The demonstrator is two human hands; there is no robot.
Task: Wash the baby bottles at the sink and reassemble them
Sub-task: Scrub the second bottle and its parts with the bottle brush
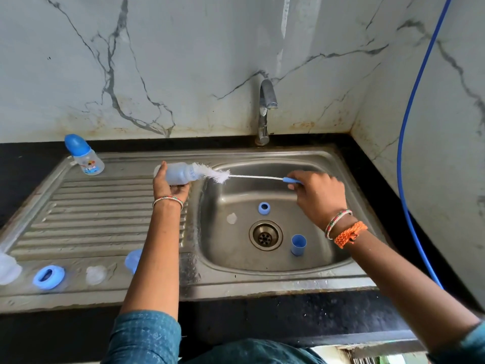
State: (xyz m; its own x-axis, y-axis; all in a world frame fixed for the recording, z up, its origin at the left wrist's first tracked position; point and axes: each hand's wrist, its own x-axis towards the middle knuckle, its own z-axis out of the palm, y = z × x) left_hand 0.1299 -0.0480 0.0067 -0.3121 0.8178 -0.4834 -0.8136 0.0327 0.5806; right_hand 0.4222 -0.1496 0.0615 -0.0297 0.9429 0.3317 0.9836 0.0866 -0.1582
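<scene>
My left hand point(168, 186) grips an open, clear bottle body point(181, 173) held sideways over the left rim of the sink basin point(322, 261). My right hand point(319, 194) holds the blue handle of a bottle brush point(252, 177); its white bristles sit at the bottle's mouth, partly inside. In the basin lie a blue collar ring point(264, 208), a clear teat point(232, 218) and a blue cap point(298, 244). One assembled bottle with a blue cap point(84, 155) stands upright at the back left of the drainboard.
On the drainboard's front edge lie a blue ring point(48, 276), a clear teat point(95, 275), a blue cap point(133, 260) partly behind my left arm, and a clear bottle point(8, 267) at the far left. The tap point(265, 111) is off. A blue hose point(409, 122) hangs at right.
</scene>
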